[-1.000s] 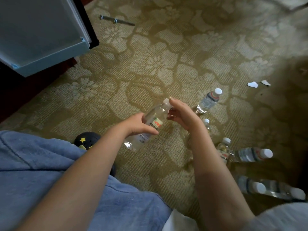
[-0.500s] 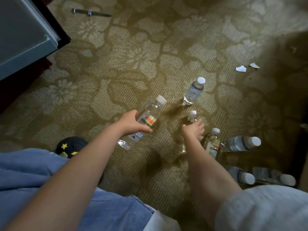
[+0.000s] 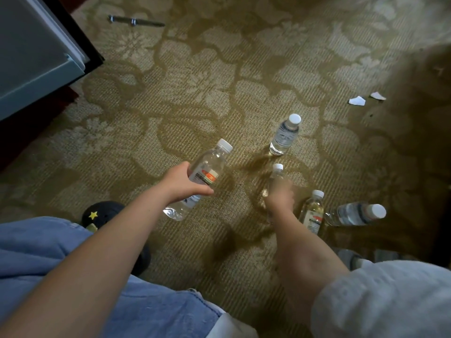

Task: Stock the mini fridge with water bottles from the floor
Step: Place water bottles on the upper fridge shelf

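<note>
My left hand point(image 3: 184, 182) grips a clear water bottle with a red-and-white label point(image 3: 207, 175), held tilted above the carpet, white cap pointing up and right. My right hand point(image 3: 280, 197), blurred, closes around a standing bottle point(image 3: 277, 170) whose cap and neck stick out above the fingers. More bottles stand on the carpet: one farther back point(image 3: 284, 136), one with a red label just right of my wrist point(image 3: 313, 211), one beyond that point(image 3: 356, 213). The open mini fridge door point(image 3: 36, 59) fills the upper left corner; the fridge's inside is out of view.
Patterned olive carpet point(image 3: 195, 81) covers the floor. A metal rod point(image 3: 135, 20) lies at the top left. Two white paper scraps point(image 3: 357, 100) lie at the right. A dark slipper with yellow stars point(image 3: 97, 214) sits by my blue-jeaned knee point(image 3: 36, 252).
My right hand let go of the held bottle's cap, dropped down to the right and closed on a standing bottle. My left hand kept its bottle.
</note>
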A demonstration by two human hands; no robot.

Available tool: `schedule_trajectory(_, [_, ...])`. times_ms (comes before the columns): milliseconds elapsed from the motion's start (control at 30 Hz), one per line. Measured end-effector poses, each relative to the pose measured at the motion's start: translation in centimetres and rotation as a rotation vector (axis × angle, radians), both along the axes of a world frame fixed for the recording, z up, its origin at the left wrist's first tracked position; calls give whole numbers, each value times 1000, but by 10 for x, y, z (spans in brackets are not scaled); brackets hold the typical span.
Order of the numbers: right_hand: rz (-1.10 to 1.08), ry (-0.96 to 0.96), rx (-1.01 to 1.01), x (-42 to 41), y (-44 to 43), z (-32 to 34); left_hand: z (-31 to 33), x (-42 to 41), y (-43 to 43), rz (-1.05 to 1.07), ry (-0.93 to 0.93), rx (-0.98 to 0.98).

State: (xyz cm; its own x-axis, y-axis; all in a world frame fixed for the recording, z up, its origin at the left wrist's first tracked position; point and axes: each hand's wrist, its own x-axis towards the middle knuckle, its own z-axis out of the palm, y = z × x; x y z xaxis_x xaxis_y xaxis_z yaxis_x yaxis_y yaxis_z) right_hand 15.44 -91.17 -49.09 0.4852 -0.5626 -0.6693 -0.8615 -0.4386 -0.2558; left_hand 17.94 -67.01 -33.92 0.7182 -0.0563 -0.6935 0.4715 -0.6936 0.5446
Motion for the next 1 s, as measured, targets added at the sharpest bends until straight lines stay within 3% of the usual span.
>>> schedule_trajectory(100, [-40, -25, 59, 1, -1, 7, 3, -2, 1, 29, -50, 17])
schedule_trajectory(267, [-137, -104, 342, 5, 24, 28, 18, -4, 3, 135, -115, 3])
schedule_trajectory(533, [-116, -431, 700, 46, 100, 102, 68, -11, 26, 340, -266, -29])
schedule_trajectory(1000, [270, -787, 800, 59, 246, 288, 175, -42, 128, 812, -671, -246])
